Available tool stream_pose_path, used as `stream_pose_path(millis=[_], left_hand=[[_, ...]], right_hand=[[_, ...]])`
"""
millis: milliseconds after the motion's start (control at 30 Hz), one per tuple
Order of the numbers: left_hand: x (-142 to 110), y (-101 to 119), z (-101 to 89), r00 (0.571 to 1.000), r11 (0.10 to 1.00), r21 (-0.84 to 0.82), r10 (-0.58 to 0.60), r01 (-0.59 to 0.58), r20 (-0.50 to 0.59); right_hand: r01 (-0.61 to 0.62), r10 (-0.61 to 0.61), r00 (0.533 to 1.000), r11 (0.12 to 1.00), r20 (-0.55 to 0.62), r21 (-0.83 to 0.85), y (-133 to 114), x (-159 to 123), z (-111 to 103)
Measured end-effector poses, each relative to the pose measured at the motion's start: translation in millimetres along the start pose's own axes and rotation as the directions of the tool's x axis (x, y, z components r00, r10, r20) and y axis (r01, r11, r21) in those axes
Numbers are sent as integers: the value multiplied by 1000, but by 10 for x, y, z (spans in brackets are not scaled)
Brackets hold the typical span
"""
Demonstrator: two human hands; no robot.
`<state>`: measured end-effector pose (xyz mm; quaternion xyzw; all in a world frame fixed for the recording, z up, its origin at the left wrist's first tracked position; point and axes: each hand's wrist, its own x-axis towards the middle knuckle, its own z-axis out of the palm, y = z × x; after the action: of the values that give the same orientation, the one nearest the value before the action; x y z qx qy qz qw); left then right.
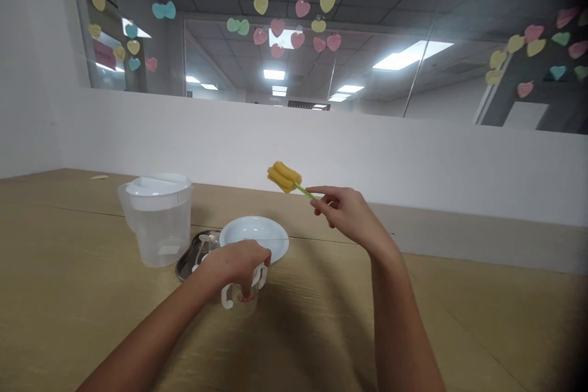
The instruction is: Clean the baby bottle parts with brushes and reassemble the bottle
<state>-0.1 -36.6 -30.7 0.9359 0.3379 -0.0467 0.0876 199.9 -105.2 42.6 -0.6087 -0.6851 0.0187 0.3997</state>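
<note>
My right hand (346,214) is raised over the table, its fingers pinching the thin green handle of a bottle brush with a yellow sponge head (285,176). The sponge points up and to the left, away from the other things. My left hand (236,262) is closed from above around a clear baby bottle (244,306) with white side handles and red markings. Part of the bottle's top is hidden by the fingers. Just behind the left hand sits a white bowl (255,225). A dark metal tray (184,264) with clear and white small parts lies partly behind my left wrist.
A translucent lidded pitcher (163,220) stands at the left beside the tray. Farther back on the wooden table (92,282) lies a small flat pale piece (98,177). A white wall (206,135) with a window above it, dotted with heart-shaped notes, borders the table's far side.
</note>
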Motion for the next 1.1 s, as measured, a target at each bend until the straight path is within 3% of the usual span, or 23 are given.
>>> stream_pose_path(millis=[167,267,367,467,567,633,833,933,1100], left_hand=[[-84,-78,-177,993,987,-117,110,-113,-30],[-214,-159,-334,975,943,-274,144,-187,-171],[-337,-293,-450,932,824,-480,151,-303,-330],[-368,-452,-491,876,665,-630,77,-401,-477],[-297,-566,-479,845,526,-733,-50,-430,-532],[-237,-582,-468,814,484,-755,-138,-442,-564],[-221,-427,-503,685,420,-723,-270,-548,-676],[-219,-345,-502,603,393,-663,-282,-637,-747],[-16,-190,-380,344,344,-475,-377,-810,-860]], right_hand=[[6,-6,1000,1000,-2,10,-4,-2,11],[20,-19,1000,1000,-11,18,6,-5,7],[24,-23,1000,999,-18,44,-10,-6,7],[28,-26,999,992,-20,125,-70,8,74],[20,-10,999,967,-42,253,-149,46,266],[18,-4,999,949,-46,313,-189,75,441],[0,25,995,971,-101,239,-222,118,790],[-45,76,994,937,-78,346,-226,128,829],[-151,187,982,708,23,690,-275,147,894]])
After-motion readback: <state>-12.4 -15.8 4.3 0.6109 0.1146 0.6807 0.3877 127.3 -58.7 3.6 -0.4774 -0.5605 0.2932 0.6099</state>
